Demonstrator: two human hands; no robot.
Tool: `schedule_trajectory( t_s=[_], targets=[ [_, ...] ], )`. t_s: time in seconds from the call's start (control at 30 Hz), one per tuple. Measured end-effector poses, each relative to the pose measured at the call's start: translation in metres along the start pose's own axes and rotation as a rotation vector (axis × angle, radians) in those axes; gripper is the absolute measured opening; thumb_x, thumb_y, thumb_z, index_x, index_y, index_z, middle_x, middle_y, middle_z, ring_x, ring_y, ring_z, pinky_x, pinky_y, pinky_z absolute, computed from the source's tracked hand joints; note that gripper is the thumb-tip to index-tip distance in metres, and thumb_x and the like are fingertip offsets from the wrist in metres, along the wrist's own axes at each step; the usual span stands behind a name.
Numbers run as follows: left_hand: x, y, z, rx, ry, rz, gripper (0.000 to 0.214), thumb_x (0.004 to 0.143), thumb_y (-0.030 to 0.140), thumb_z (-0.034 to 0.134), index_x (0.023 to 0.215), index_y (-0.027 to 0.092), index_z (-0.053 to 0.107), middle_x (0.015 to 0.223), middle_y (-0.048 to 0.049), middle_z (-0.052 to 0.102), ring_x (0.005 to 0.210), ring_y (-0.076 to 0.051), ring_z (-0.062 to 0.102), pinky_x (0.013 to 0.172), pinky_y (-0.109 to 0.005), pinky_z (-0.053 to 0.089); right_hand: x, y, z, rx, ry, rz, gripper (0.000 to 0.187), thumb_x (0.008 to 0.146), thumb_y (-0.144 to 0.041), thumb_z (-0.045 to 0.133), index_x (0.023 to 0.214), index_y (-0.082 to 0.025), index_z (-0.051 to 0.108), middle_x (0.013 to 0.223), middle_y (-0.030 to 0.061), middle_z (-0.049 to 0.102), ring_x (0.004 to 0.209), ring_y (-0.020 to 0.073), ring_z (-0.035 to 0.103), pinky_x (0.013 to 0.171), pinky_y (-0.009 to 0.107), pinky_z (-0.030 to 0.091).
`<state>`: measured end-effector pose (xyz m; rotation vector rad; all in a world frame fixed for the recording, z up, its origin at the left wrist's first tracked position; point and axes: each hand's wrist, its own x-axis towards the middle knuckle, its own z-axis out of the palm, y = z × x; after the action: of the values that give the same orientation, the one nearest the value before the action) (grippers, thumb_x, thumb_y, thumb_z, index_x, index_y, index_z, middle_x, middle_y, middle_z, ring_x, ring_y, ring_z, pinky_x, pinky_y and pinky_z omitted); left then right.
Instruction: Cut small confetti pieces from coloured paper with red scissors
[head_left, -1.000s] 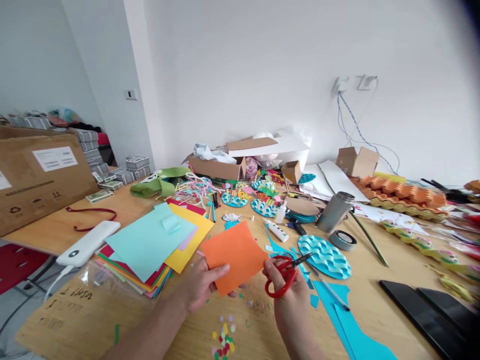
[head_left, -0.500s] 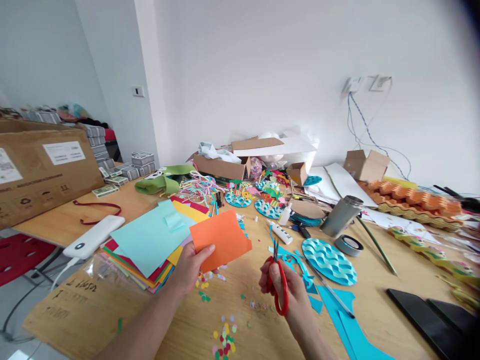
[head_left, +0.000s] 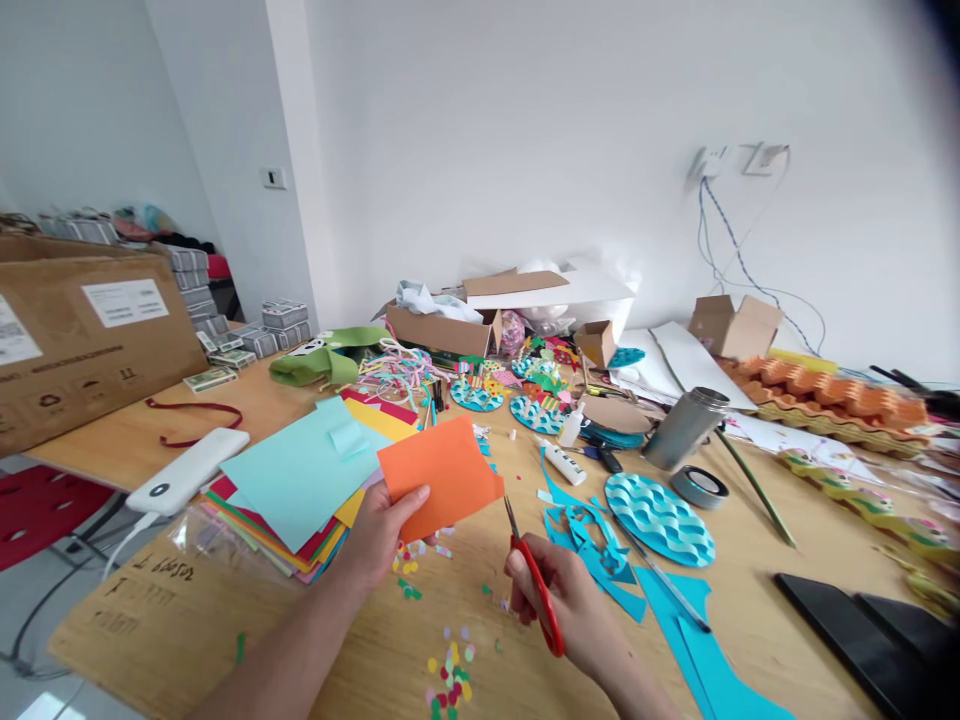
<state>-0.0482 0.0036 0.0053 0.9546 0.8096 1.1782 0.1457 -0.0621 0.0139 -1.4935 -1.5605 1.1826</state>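
My left hand [head_left: 379, 535] pinches an orange paper sheet [head_left: 439, 473] by its lower left corner and holds it just above the wooden table [head_left: 480, 640]. My right hand [head_left: 570, 610] grips red-handled scissors [head_left: 529, 575]. Their blades point up and to the left, and the tips sit close under the sheet's lower right edge. A stack of coloured paper [head_left: 300, 495] lies left of the orange sheet, topped by a light blue sheet.
Small paper bits [head_left: 450, 680] dot the table near me. Blue paper offcuts [head_left: 592, 535], a blue wavy disc [head_left: 658, 505], a glue bottle [head_left: 556, 460], a metal flask [head_left: 684, 428], a tape roll [head_left: 699, 487], a white power bank [head_left: 187, 470], cardboard boxes and black tablets [head_left: 870, 630] surround the hands.
My left hand lifted the orange sheet up and to the left. My right hand swung the scissors from pointing right to pointing up-left, toward the sheet's edge.
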Motion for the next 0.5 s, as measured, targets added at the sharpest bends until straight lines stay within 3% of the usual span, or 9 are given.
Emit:
schedule_trajectory(
  t_s=[0.4,0.5],
  targets=[
    [0.0001,-0.0061,-0.0047,0.119,-0.067,-0.063,0.036,0.074,0.041,0.058,0.096,0.012,0.056,0.074,-0.0079,0.068,0.043,-0.016,0.059,0.041,-0.025,0.044,-0.0023,-0.004,0.0023,-0.042,-0.003,-0.015,0.035,0.082,-0.047,0.043,0.065,-0.018,0.045,0.054,0.0,0.056,0.048,0.0125,0.055,0.045,0.021,0.04],
    [-0.0011,-0.0049,-0.0029,0.114,-0.063,-0.062,0.036,0.073,0.041,0.06,0.095,0.013,0.056,0.076,-0.0077,0.068,0.048,-0.018,0.061,0.04,-0.024,0.043,-0.002,-0.0046,0.0029,-0.037,0.013,-0.016,0.034,0.082,-0.047,0.045,0.064,-0.018,0.046,0.052,-0.0003,0.056,0.047,0.0124,0.055,0.045,0.021,0.04]
  ],
)
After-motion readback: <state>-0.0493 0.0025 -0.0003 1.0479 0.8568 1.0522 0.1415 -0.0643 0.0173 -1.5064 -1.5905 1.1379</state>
